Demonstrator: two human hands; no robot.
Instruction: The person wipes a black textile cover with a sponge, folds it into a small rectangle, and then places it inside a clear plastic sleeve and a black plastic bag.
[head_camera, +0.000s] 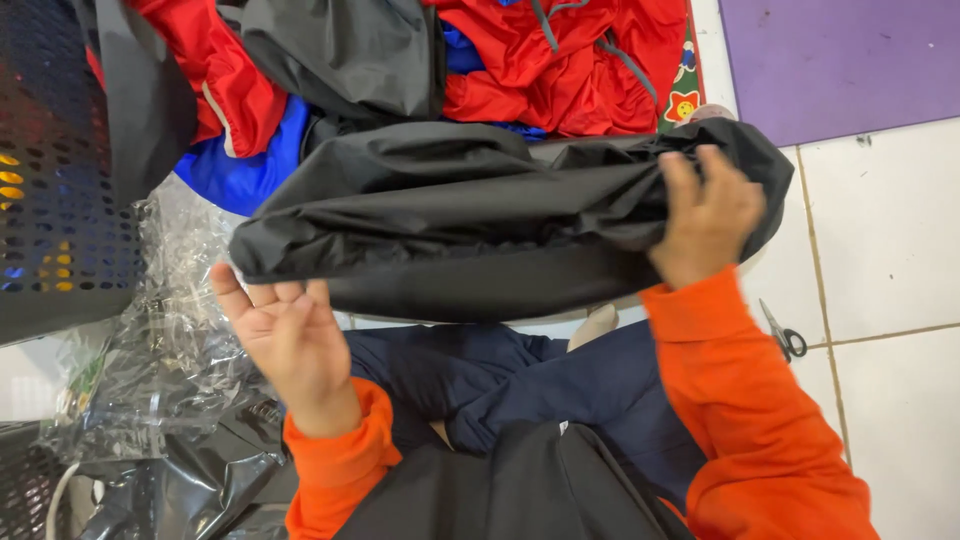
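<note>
A folded black garment (470, 215) stretches across the middle of the head view, held level above my lap. My right hand (708, 218) grips its right end, fingers curled over the bunched fabric. My left hand (285, 335) is at the lower left end of the garment, palm up and fingers spread, touching or just under its edge; no grip is visible there. Both my sleeves are orange.
Behind lies a pile of red (570, 60), blue (245, 170) and grey (350, 50) garments. A black perforated basket (55, 180) stands at left, clear plastic bags (165, 350) below it. Small scissors (785, 335) lie on the white tiles at right, near a purple mat (840, 60).
</note>
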